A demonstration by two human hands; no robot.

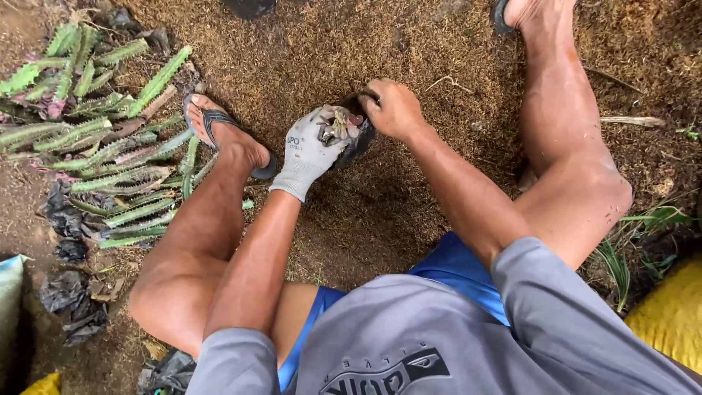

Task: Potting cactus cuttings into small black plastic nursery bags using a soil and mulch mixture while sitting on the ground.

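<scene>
Crouching over the husk (409, 51), the gloved left hand (311, 150) closes around a cutting (338, 126) inside a black bag (358, 139) low between the feet; the bare right hand (395, 108) pinches its rim. Keeping the cutting upright and centred seems wise.

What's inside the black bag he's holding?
A small spiny cutting sticks up from the black bag, held by the gloved left hand. The bare right hand grips the rim. Deeper contents are hidden by both hands.

Ground (409, 44) of brown husk litter bearing cactus cuttings (110, 146) (heaped at left), torn black plastic (69, 292), and a stick (632, 121).
</scene>
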